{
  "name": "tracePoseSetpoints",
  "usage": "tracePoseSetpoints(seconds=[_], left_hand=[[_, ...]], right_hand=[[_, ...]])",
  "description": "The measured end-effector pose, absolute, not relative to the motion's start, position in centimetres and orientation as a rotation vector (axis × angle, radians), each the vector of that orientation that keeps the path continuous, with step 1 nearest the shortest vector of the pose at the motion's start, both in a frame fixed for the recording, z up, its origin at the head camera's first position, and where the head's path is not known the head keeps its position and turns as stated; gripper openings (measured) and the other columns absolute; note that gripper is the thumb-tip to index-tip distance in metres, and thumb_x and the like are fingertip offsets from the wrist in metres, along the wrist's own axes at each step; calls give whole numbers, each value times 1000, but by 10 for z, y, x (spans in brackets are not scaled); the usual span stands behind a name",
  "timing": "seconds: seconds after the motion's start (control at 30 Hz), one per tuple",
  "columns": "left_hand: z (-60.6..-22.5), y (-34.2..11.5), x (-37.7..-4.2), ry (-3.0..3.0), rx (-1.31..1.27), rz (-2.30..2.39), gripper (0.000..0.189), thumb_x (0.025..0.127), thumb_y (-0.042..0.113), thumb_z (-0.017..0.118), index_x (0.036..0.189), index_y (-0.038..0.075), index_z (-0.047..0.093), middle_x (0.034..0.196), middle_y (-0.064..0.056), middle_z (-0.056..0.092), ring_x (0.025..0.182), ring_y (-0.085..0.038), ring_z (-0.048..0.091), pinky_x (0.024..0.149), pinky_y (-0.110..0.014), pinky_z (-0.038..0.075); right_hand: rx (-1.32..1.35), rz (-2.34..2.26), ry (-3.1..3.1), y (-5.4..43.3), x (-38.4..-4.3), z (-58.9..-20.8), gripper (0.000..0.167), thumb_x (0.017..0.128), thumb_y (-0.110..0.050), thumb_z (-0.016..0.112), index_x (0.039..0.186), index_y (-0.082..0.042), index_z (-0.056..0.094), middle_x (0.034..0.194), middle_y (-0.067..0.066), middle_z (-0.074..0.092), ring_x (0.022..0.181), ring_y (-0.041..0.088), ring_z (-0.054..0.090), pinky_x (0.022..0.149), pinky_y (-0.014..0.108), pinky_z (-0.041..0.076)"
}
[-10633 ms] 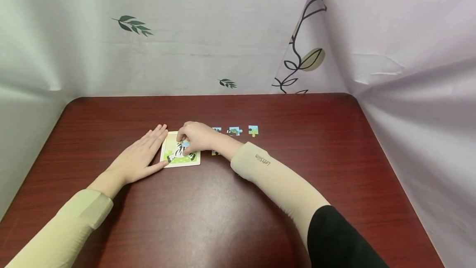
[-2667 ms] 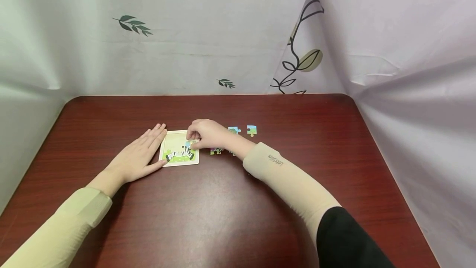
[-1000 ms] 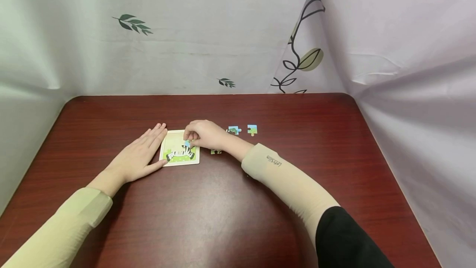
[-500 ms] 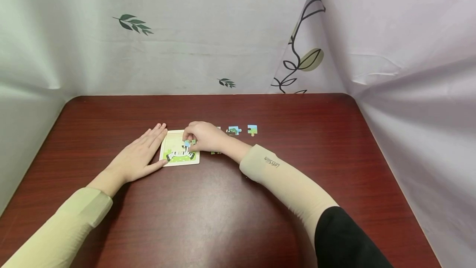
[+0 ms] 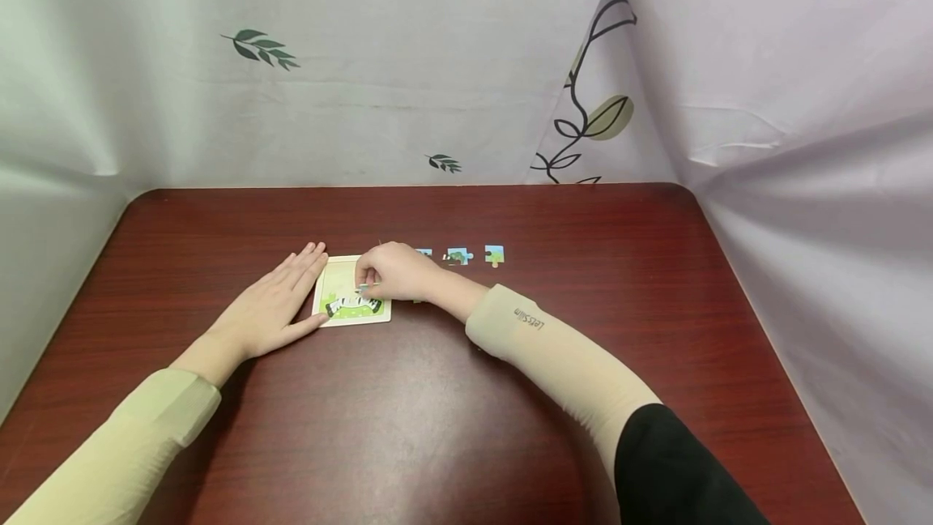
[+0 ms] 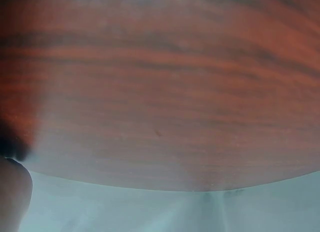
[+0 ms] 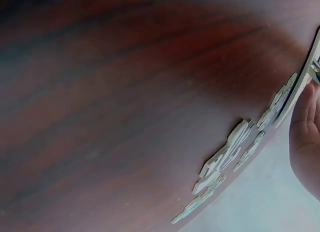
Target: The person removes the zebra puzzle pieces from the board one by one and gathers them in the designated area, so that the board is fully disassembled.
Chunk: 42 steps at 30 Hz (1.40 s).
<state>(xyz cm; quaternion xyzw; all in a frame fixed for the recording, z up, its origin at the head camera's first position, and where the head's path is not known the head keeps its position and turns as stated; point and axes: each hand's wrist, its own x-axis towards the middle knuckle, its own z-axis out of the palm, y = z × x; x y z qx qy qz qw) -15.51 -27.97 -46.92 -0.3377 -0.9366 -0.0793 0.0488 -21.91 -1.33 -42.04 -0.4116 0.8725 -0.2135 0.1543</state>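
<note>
A square puzzle board (image 5: pixel 338 270) with a pale frame and a zebra picture lies on the table. My left hand (image 5: pixel 273 306) rests flat against its left side, fingers straight, with fingertips and thumb at the edge. Over the right part of the board, my right hand (image 5: pixel 401 270) pinches a small blue jigsaw piece (image 5: pixel 362 288) low between thumb and fingers. Most of that piece is hidden by the fingers. In the right wrist view, the right hand (image 7: pixel 306 137) shows at the right border beside the board's edge. The left wrist view shows mainly table.
To the right of the board lie loose jigsaw pieces, among them a blue-and-green one (image 5: pixel 495 254) and one with a tree-like print (image 5: pixel 458 256). Others are partly covered by my right arm. The brown table (image 5: pixel 437 428) meets a pale curtain (image 5: pixel 364 104) at the back.
Over the last seconds my right hand has shifted slightly left and nearer to me, bringing the pinched jigsaw piece lower over the zebra. My left hand has stayed at the board's left edge.
</note>
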Motion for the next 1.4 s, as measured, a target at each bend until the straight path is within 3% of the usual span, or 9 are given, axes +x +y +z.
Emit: tracePoseSetpoints(seconds=[0.93, 1.4], left_hand=[[-468, -278, -154, -2858, -1023, -245, 91, 100, 44, 67, 165, -7, 25, 173, -27, 27, 164, -37, 24, 136, -23, -3], [-469, -279, -154, -2865, -1022, -238, 93, 100, 45, 66, 166, -5, 24, 173, -26, 26, 164, -37, 23, 136, -22, -4]], right_hand=[[-1147, -737, 2493, -5, -222, -423, 12, 96, -25, 81, 100, -14, 79, 98, 0, 81, 93, 9, 73, 83, 17, 55], [-1082, -944, 2405, 14, -227, -415, 11, 94, -19, 83, 101, -11, 81, 97, 2, 80, 89, 10, 71, 80, 13, 54]])
